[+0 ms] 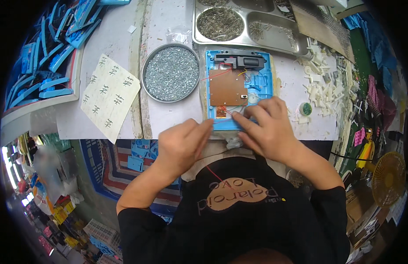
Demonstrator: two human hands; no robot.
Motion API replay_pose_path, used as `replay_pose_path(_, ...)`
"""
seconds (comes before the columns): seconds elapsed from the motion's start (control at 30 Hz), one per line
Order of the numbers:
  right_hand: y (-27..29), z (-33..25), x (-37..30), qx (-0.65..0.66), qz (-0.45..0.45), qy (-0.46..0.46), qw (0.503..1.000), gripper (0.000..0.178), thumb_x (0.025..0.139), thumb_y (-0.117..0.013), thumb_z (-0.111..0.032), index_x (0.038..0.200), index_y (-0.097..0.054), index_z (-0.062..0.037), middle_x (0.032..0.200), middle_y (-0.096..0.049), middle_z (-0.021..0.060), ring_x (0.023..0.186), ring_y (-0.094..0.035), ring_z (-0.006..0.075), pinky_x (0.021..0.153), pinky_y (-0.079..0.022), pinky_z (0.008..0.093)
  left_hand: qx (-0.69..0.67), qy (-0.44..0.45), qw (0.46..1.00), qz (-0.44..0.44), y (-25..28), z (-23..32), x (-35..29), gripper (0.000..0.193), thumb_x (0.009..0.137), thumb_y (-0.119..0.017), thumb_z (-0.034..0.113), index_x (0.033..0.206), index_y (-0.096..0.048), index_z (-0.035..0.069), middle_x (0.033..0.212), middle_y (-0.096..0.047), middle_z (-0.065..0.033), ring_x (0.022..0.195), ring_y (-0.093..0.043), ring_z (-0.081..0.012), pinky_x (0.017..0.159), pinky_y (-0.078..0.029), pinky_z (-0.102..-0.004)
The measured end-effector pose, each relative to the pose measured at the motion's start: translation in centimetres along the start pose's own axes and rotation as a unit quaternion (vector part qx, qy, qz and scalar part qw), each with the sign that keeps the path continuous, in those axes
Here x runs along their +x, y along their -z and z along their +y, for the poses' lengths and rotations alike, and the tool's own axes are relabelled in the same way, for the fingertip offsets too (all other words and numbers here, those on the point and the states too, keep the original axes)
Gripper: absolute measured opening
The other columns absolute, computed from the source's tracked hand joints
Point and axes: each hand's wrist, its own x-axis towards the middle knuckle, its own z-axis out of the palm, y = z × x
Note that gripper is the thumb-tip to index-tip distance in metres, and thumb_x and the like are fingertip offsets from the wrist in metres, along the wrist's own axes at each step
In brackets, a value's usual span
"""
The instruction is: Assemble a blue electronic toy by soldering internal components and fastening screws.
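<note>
A blue plastic case (pixel 271 70) lies open on the table before me, with a brown circuit board (pixel 226 88), a black battery-box-like part (pixel 246 61) and thin wires inside. My left hand (pixel 180 143) is closed at the case's lower left corner, pinching a thin red wire (pixel 214 174) whose tail hangs over my shirt. Over the lower right of the case is my right hand (pixel 272 130), its fingers apart. Its index fingertip touches wires beside a small copper-coloured piece (pixel 221 112). What lies under its palm is hidden.
Left of the case stands a round metal dish (pixel 144 75) full of small screws. A handwritten paper (pixel 109 94) lies farther left, near a bin (pixel 74 94) of blue casings. A compartmented steel tray (pixel 246 44) is behind; white plastic parts (pixel 320 75) and a green roll (pixel 305 109) lie right.
</note>
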Motion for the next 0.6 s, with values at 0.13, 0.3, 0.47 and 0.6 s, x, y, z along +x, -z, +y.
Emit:
replay_pose_path(0.13,-1.9,-2.2,1.4,0.045,0.034,0.001,0.998,0.034,0.077,-0.079,-0.022,0.106,-0.069,-0.0084,0.102,-0.062,0.0041,0.1,-0.056,0.0263,0.09,-0.041,0.0458,0.006,0.063,0.996,-0.057,-1.1,0.0,-2.7,0.013,0.084,-0.073,0.008,0.096,-0.068,0.01,0.077,-0.061,-0.0092,0.065,-0.064,-0.0291,0.057,-0.05,-0.0393)
replay_pose_path(0.3,-2.5,-3.3,2.1,0.056,-0.002,-0.028,0.998,0.03,0.076,-0.079,-0.023,0.098,-0.065,-0.0091,0.101,-0.062,0.0045,0.096,-0.056,0.0264,0.087,-0.041,0.0447,-0.047,0.013,0.984,-0.171,-2.6,0.8,-4.5,0.014,0.084,-0.071,0.012,0.096,-0.063,0.009,0.084,-0.063,-0.0077,0.077,-0.067,-0.0282,0.063,-0.053,-0.0398)
replay_pose_path(0.47,-3.0,-3.4,2.4,0.002,-0.002,-0.038,0.999,0.026,0.076,-0.076,-0.022,0.095,-0.063,-0.0096,0.1,-0.062,0.0055,0.095,-0.056,0.0257,0.084,-0.04,0.0436,-0.181,-0.059,0.97,-0.153,1.5,-1.1,-0.3,0.023,0.079,-0.079,0.014,0.098,-0.067,0.007,0.089,-0.063,-0.0099,0.08,-0.065,-0.0304,0.07,-0.053,-0.0406)
replay_pose_path(0.6,-2.8,-3.6,2.5,-0.009,-0.012,-0.057,0.998,0.023,0.078,-0.071,-0.021,0.097,-0.063,-0.0099,0.1,-0.062,0.006,0.095,-0.057,0.0252,0.084,-0.041,0.0434,-0.143,-0.029,0.989,-0.038,-0.6,-2.2,1.1,0.023,0.077,-0.083,0.013,0.092,-0.068,0.006,0.09,-0.063,-0.0117,0.079,-0.063,-0.0315,0.068,-0.052,-0.0404)
